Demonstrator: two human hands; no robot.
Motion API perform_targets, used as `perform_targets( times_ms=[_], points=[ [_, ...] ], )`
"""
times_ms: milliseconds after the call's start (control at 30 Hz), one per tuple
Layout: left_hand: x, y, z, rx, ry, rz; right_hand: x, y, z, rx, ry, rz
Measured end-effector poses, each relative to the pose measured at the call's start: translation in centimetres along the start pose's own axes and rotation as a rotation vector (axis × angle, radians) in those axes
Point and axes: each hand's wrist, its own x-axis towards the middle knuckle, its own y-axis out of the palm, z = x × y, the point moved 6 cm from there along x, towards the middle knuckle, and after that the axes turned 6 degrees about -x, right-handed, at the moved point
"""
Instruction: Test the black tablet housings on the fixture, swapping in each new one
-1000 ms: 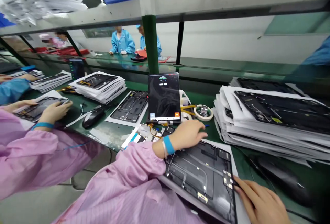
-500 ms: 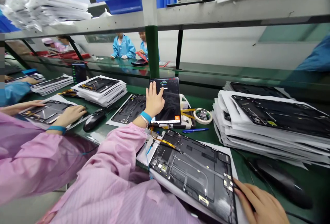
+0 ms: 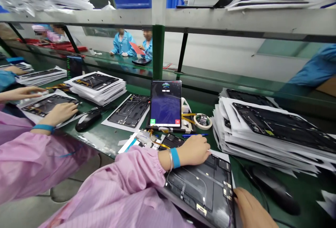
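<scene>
L hand [image 3: 195, 150] curled at blk panel [image 3: 201, 187], 12 o'clock; R hand [image 3: 252, 207] at 3 o'clock edge; can't tell if either's gripping. Tablet [image 3: 166, 104] upright, 11 o'clock.

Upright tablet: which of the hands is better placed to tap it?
Probably the left hand, over the far part of the black panel, nearer the upright tablet; the right hand is at the panel's right edge.

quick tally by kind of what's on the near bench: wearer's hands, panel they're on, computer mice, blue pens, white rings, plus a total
Wearer's hands: 2, left hand and right hand
Dark panel at those hands: 1
Computer mice: 2, left mouse and right mouse
Blue pen: 1
White ring: 1
Total: 7
</scene>
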Motion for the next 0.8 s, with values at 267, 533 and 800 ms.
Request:
perform_targets(
  times_ms=[267,533,800],
  points=[
    [1.5,2.7,2.0,-0.203,0.016,0.107,0.9,-0.8,-0.4,0.302,0.227,0.105],
    [0.6,3.5,2.8,-0.395,-0.094,0.183,1.2,-3.1,-1.0,0.853,0.706,0.204],
    [0.4,4.1,3.5,-0.413,-0.117,0.237,1.4,-3.5,-0.9,1.174,0.934,0.201]
  ],
)
